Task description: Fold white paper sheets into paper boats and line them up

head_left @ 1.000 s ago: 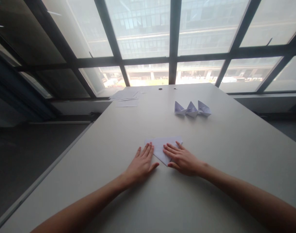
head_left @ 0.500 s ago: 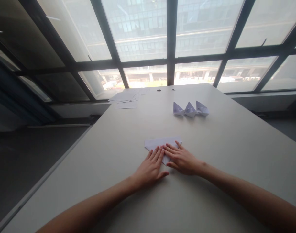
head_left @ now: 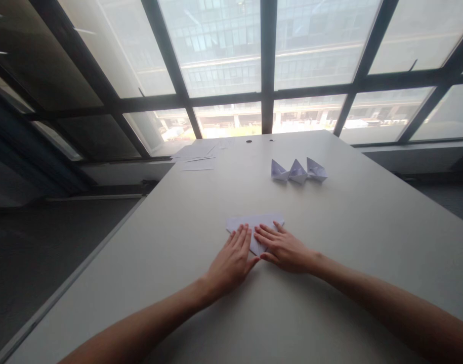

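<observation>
A folded sheet of white paper [head_left: 246,220] lies flat on the table, its long straight edge away from me and its point towards me. My left hand [head_left: 233,253] rests flat over the left slope of the paper, fingers stretched out and thumb near the lower point. Over the right slope lies my right hand [head_left: 282,245], palm down with its fingers spread. Both hands cover parts of the sloping edges; the paper's middle shows between them.
Three folded paper boats [head_left: 298,172] stand in a row beyond the paper, to the right. Loose white sheets [head_left: 197,151] lie at the far left of the white table [head_left: 170,217]. Large windows [head_left: 223,50] rise behind the far edge.
My left hand has shifted slightly left and away from me, its thumb closing in on the paper's point. My right hand stays almost where it was.
</observation>
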The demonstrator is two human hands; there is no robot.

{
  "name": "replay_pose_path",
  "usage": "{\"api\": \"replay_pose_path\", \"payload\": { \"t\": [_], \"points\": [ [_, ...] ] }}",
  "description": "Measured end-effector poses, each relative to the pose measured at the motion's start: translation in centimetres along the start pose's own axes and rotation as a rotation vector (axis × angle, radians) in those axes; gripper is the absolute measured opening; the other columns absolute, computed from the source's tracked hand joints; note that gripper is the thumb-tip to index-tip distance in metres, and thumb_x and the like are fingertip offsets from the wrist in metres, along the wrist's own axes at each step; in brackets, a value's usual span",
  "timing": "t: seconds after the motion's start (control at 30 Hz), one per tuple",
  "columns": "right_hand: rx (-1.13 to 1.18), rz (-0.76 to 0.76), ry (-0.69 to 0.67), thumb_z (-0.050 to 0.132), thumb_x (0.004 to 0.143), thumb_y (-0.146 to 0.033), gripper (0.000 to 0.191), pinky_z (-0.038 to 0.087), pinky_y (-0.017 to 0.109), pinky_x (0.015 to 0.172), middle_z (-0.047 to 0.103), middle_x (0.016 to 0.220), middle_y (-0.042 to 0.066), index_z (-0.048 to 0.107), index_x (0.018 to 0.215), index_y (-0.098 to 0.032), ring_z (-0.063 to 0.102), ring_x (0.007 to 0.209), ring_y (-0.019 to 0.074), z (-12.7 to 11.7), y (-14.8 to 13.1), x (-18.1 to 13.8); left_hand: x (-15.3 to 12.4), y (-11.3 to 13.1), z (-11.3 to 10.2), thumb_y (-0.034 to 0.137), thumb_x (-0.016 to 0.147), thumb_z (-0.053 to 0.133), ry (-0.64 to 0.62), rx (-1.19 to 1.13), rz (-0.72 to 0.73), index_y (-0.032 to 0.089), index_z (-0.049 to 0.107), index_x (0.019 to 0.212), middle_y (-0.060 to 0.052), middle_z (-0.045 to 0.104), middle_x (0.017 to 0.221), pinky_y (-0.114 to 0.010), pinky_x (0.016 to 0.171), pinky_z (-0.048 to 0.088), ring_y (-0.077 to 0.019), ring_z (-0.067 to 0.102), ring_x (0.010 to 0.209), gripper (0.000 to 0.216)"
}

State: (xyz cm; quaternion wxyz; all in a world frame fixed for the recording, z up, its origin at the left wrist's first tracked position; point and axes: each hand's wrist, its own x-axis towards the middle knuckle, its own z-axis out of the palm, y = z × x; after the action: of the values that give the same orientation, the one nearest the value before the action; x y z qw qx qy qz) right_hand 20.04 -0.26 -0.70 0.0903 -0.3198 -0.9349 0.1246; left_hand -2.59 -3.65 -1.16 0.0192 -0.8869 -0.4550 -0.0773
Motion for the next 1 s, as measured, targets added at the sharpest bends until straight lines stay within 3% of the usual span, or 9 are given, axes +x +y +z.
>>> {"api": "replay_pose_path", "payload": {
  "t": [0.13, 0.3, 0.5, 0.8, 1.0],
  "points": [
    [0.028, 0.007, 0.012, 0.037, 0.099, -0.053, 0.072, 0.01, 0.051, 0.121, 0.023, 0.159, 0.016, 0.018, 0.155, -0.013, 0.015, 0.148, 0.026, 0.6, 0.3, 0.0, 0.3, 2.5, 0.8, 0.059, 0.096, 0.035, -0.014, -0.046, 0.062, 0.002, 0.021, 0.151, -0.025, 0.024, 0.156, -0.047, 0.116, 0.028, -0.0326, 0.017, 0.147, 0.08],
    [0.014, 0.053, 0.07, 0.036, 0.1, -0.049, 0.074, 0.014, 0.046, 0.122, 0.015, 0.159, 0.02, 0.016, 0.154, -0.004, 0.01, 0.149, 0.0258, 0.9, 0.7, -0.1, 0.0, 2.4, 0.9, 0.064, 0.094, 0.032, -0.023, -0.027, 0.089, -0.001, 0.028, 0.148, -0.028, 0.025, 0.154, -0.048, 0.117, 0.027, -0.0353, 0.018, 0.146, 0.083],
    [0.011, 0.016, 0.102, 0.035, 0.102, -0.041, 0.058, 0.015, 0.051, 0.121, 0.025, 0.158, 0.013, 0.025, 0.154, -0.016, 0.016, 0.148, 0.0245, 0.5, 1.2, -0.6, 0.1, 2.3, 0.6, 0.062, 0.095, 0.033, -0.018, -0.03, 0.085, 0.002, 0.033, 0.146, -0.025, 0.029, 0.154, -0.046, 0.118, 0.025, -0.0338, 0.021, 0.146, 0.079],
    [-0.044, 0.017, 0.058, 0.037, 0.1, -0.05, 0.065, 0.016, 0.05, 0.121, 0.023, 0.158, 0.013, 0.023, 0.154, -0.016, 0.019, 0.148, 0.0247, 0.9, 1.1, -0.6, 0.1, 2.6, 0.3, 0.063, 0.094, 0.033, -0.05, -0.058, 0.085, 0.0, 0.031, 0.147, -0.027, 0.027, 0.154, -0.048, 0.118, 0.024, -0.0351, 0.019, 0.146, 0.082],
    [-0.153, 0.176, 0.057, 0.031, 0.098, -0.059, 0.075, 0.006, 0.056, 0.119, 0.016, 0.16, 0.016, 0.012, 0.156, -0.014, 0.013, 0.149, 0.0272, 0.5, 5.0, -0.9, -0.1, 2.5, 0.4, 0.065, 0.094, 0.032, -0.041, -0.08, 0.067, 0.002, 0.036, 0.145, -0.026, 0.026, 0.155, -0.046, 0.118, 0.023, -0.0351, 0.018, 0.147, 0.081]
  ]
}}
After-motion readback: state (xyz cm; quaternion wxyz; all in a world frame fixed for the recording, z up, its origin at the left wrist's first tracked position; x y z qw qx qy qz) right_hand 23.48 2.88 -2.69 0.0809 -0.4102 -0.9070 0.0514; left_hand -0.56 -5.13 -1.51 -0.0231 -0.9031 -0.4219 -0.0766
